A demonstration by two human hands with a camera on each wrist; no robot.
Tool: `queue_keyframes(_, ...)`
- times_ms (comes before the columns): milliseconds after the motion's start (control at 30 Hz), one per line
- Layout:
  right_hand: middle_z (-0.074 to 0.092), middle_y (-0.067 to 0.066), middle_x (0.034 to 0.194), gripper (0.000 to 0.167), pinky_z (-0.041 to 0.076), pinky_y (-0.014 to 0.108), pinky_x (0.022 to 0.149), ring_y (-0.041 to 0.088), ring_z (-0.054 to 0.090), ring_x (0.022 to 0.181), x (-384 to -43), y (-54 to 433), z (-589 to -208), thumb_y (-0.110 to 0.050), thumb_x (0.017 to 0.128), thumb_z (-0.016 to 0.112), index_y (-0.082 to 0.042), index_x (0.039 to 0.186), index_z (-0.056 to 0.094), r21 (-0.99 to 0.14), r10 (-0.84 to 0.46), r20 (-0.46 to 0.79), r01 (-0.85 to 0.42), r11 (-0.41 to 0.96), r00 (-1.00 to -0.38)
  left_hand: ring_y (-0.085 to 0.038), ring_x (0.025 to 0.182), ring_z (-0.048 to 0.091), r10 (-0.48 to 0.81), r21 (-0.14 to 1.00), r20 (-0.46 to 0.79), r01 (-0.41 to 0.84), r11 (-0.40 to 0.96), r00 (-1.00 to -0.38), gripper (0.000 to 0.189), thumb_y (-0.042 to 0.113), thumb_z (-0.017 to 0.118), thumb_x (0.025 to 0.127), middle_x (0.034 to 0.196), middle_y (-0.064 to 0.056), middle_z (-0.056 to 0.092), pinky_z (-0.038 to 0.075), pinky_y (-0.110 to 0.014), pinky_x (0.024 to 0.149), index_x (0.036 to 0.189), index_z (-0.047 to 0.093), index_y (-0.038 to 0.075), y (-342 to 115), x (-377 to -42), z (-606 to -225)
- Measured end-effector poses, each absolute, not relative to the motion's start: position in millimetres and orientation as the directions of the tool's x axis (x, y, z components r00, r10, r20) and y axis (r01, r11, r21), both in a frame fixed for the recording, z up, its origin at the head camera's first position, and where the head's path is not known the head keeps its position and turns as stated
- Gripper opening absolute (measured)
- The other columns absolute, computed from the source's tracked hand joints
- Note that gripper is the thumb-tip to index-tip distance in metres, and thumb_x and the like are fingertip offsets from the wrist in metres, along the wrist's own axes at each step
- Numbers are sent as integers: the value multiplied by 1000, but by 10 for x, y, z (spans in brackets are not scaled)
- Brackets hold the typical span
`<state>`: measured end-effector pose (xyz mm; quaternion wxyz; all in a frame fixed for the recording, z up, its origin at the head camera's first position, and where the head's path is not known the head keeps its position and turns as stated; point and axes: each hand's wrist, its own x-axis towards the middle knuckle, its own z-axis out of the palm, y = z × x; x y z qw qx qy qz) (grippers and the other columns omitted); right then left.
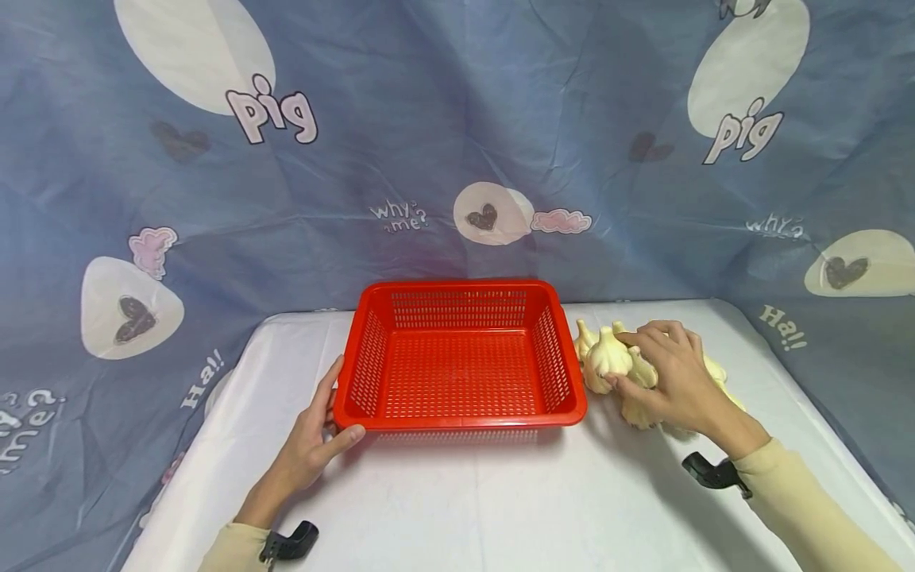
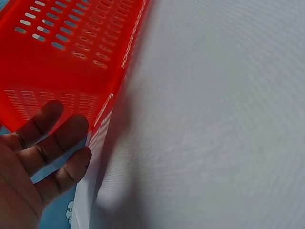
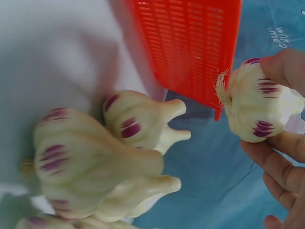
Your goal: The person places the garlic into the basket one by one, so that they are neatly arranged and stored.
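A garlic bulb (image 3: 255, 102) with purple streaks and a tuft of roots is pinched between the thumb and fingertips of my right hand (image 1: 668, 369). It is raised beside the right wall of a red plastic basket (image 1: 461, 423). Below and around that hand lie several more garlic bulbs (image 3: 90, 162), pale with thick stems, partly hidden by the hand in the head view. My left hand (image 1: 310, 445) rests at the basket's near left corner, thumb along the front rim and fingers against the left side. In the left wrist view, three loosely bent fingers (image 2: 66, 136) show beside the basket wall.
The basket has slotted walls and a bare floor inside. It stands on a white-covered table (image 1: 443, 508). Behind the table hangs a blue printed cloth (image 1: 400, 143), which also runs down both sides. Dark wrist mounts (image 1: 289, 544) are strapped near both sleeves.
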<state>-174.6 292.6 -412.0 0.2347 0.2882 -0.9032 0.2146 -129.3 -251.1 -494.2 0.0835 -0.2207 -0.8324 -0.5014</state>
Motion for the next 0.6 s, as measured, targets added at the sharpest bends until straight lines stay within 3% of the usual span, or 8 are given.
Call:
queue_keyframes(200, 74, 8, 104, 53, 29, 54, 89, 35, 50, 112, -1872, 2852, -4053, -21, 73, 89, -4, 121, 74, -289, -394, 564, -620, 729, -726, -8, 102, 72, 285, 803, 359, 450, 392, -889, 103, 11, 73, 89, 133, -21, 67, 58, -28, 74, 172, 12, 17, -2509, -1291, -4948)
queue_keyframes(600, 76, 11, 113, 54, 31, 55, 95, 33, 50, 115, -2089, 2673, -3970, -21, 73, 96, -6, 120, 76, -461, -320, 475, -542, 703, -820, -7, 104, 72, 281, 804, 356, 445, 393, -891, 103, 12, 73, 90, 135, -21, 67, 58, -28, 75, 172, 12, 17, -2503, -1285, -4954)
